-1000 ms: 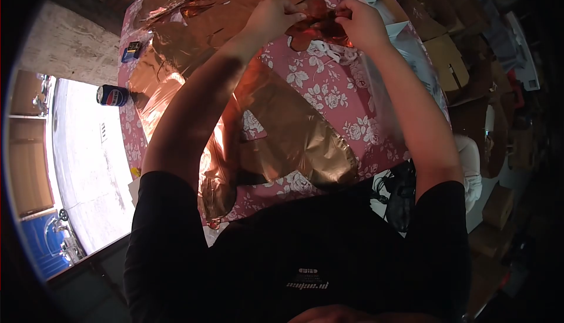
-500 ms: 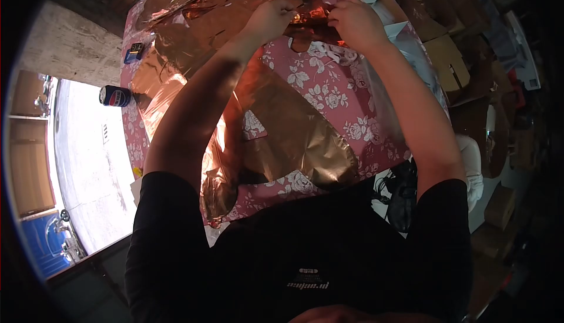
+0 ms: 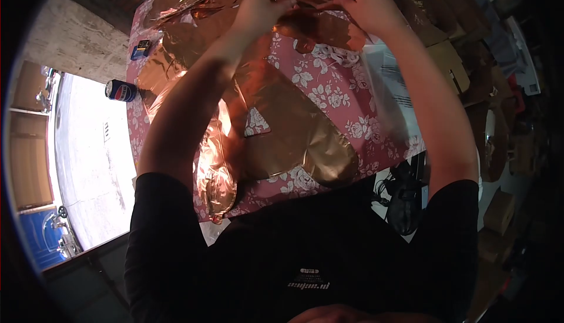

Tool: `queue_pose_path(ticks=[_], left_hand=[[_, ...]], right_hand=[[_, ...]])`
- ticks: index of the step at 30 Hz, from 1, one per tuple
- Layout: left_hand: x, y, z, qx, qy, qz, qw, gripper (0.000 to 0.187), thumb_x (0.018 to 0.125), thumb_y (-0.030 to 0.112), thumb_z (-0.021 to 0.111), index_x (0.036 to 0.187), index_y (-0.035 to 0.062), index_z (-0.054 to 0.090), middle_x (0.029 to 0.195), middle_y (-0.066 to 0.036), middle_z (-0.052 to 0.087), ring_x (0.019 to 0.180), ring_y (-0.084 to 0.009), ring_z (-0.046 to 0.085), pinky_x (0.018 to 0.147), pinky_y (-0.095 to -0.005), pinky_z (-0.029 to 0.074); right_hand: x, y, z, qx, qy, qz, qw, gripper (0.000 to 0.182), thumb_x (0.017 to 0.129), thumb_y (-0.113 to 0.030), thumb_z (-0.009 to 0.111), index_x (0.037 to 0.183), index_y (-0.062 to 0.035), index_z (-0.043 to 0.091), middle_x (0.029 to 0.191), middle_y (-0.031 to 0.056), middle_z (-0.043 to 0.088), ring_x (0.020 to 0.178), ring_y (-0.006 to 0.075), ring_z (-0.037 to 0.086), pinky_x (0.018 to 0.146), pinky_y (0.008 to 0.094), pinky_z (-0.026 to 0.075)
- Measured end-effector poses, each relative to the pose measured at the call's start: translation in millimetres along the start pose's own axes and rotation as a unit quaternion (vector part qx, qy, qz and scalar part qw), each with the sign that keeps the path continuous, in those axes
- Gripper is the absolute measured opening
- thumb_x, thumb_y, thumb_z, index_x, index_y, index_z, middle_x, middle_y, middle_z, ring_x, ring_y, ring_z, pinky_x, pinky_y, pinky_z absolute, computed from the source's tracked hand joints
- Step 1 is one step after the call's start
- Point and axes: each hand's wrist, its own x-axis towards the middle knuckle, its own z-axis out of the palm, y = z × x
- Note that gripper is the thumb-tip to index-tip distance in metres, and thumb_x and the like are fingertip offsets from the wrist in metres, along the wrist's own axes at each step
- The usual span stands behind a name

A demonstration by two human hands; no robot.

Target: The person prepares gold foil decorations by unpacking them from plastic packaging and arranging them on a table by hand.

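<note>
At the far side of the table, my left hand (image 3: 262, 10) pinches the edge of a flat copper-coloured foil balloon (image 3: 326, 31). My right hand (image 3: 371, 7) grips the same foil on the other side, fingers closed on it. The foil stretches between both hands, and its upper part is dark and blurred. A large flat foil balloon (image 3: 288, 129) with rounded ends and a cut-out opening lies below my forearms. Its near left part (image 3: 216, 176) shines brightly and hangs close to the table's front edge. More copper foil (image 3: 197, 35) lies beyond my left forearm.
The table wears a pink cloth with white roses (image 3: 329, 94). A dark blue can (image 3: 120, 91) and a small blue box (image 3: 141, 49) stand at the left edge. Clear plastic packaging (image 3: 388, 88) lies at the right. Cardboard boxes (image 3: 449, 67) crowd the right side.
Both hands have moved farther away, the right one also to the right. The foil between them is lifted and spread wider, showing more of its copper surface.
</note>
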Motion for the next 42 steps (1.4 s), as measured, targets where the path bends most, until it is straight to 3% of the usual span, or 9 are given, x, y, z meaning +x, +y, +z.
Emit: queue_pose_path(ticks=[4, 8, 10, 11, 20, 30, 36, 41, 42], left_hand=[[-2.1, 60.4, -73.8, -0.106, 0.034, -0.024, 0.993, 0.037, 0.097, 0.021, 0.087, 0.128, 0.003, 0.077, 0.111, -0.005, 0.084, 0.093, -0.0132, 0.077, 0.084, -0.0315, 0.061], [-44.9, 106.1, -123.5, -0.123, 0.076, 0.044, 0.989, 0.022, 0.105, 0.02, 0.079, 0.11, -0.0011, 0.079, 0.083, -0.003, 0.076, 0.077, -0.01, 0.069, 0.07, -0.0294, 0.055], [-56.0, 89.1, -136.5, -0.114, -0.006, 0.091, 0.989, 0.044, 0.095, 0.015, 0.088, 0.132, 0.0, 0.071, 0.114, -0.009, 0.083, 0.095, -0.015, 0.077, 0.086, -0.0319, 0.062], [-82.8, 101.4, -137.5, -0.28, -0.046, -0.035, 0.958, 0.051, 0.09, 0.017, 0.093, 0.132, -0.0016, 0.07, 0.117, -0.009, 0.08, 0.101, -0.013, 0.075, 0.092, -0.0281, 0.059], [-177.6, 80.7, -77.1, -0.509, -0.124, -0.08, 0.848, 0.042, 0.094, 0.001, 0.081, 0.134, -0.0011, 0.068, 0.127, -0.012, 0.078, 0.115, -0.0179, 0.074, 0.106, -0.0343, 0.057], [-233.7, 122.3, -16.7, -0.536, -0.127, -0.218, 0.806, 0.017, 0.094, 0.001, 0.082, 0.11, 0.0012, 0.075, 0.098, -0.009, 0.08, 0.083, -0.0153, 0.074, 0.074, -0.0278, 0.058], [-198.8, 112.4, -78.6, -0.234, 0.08, -0.139, 0.959, 0.019, 0.094, 0.011, 0.077, 0.109, -0.0017, 0.077, 0.099, -0.013, 0.082, 0.086, -0.0199, 0.076, 0.078, -0.0365, 0.059], [-169.5, 50.1, -109.9, 0.038, 0.148, 0.006, 0.988, 0.026, 0.09, 0.015, 0.081, 0.111, 0.0018, 0.077, 0.102, -0.018, 0.078, 0.092, -0.0349, 0.076, 0.082, -0.0438, 0.059], [-170.1, 36.0, -107.2, 0.087, 0.162, 0.079, 0.98, 0.027, 0.088, 0.016, 0.082, 0.111, 0.0028, 0.077, 0.103, -0.019, 0.077, 0.094, -0.0394, 0.075, 0.083, -0.0465, 0.059]], right_hand=[[3.8, -29.8, -68.2, 0.09, 0.055, -0.079, 0.991, 0.023, 0.096, -0.021, 0.08, 0.106, 0.0, 0.079, 0.1, 0.0254, 0.078, 0.093, 0.0435, 0.076, 0.082, 0.0505, 0.058], [16.4, -52.8, -123.4, 0.309, -0.04, 0.007, 0.95, 0.01, 0.104, -0.01, 0.076, 0.104, 0.0005, 0.078, 0.087, 0.0053, 0.076, 0.079, 0.012, 0.066, 0.074, 0.033, 0.055], [19.1, -59.6, -140.5, 0.354, -0.048, -0.007, 0.934, 0.008, 0.106, -0.007, 0.074, 0.103, 0.0002, 0.078, 0.088, 0.0019, 0.076, 0.079, 0.0102, 0.064, 0.073, 0.0305, 0.054], [16.8, -65.3, -150.3, 0.355, -0.048, -0.011, 0.933, 0.008, 0.106, -0.007, 0.074, 0.103, 0.0002, 0.078, 0.088, 0.0019, 0.076, 0.079, 0.0102, 0.064, 0.073, 0.0305, 0.054], [-22.9, -79.3, -150.9, 0.316, 0.019, -0.068, 0.946, 0.009, 0.103, -0.004, 0.077, 0.097, 0.0016, 0.074, 0.085, 0.0012, 0.073, 0.078, 0.0088, 0.062, 0.072, 0.0286, 0.052], [-47.2, -109.4, -178.5, 0.257, 0.097, -0.017, 0.961, 0.005, 0.101, -0.001, 0.078, 0.098, 0.0021, 0.074, 0.085, 0.0005, 0.071, 0.078, 0.0095, 0.063, 0.071, 0.0283, 0.052], [-52.7, -77.6, -186.6, 0.388, 0.079, -0.148, 0.906, 0.015, 0.099, 0.003, 0.077, 0.112, -0.0031, 0.073, 0.091, 0.0039, 0.076, 0.086, 0.0142, 0.072, 0.079, 0.0321, 0.058], [-136.5, -75.0, -187.3, 0.314, 0.1, -0.118, 0.937, 0.047, 0.1, -0.003, 0.076, 0.146, -0.0124, 0.07, 0.133, 0.0097, 0.077, 0.109, 0.024, 0.078, 0.089, 0.0384, 0.062], [-170.2, -100.7, -170.9, 0.434, 0.111, -0.073, 0.891, 0.058, 0.097, -0.002, 0.083, 0.151, -0.0056, 0.063, 0.121, 0.0045, 0.078, 0.106, 0.0116, 0.073, 0.086, 0.0263, 0.057]])
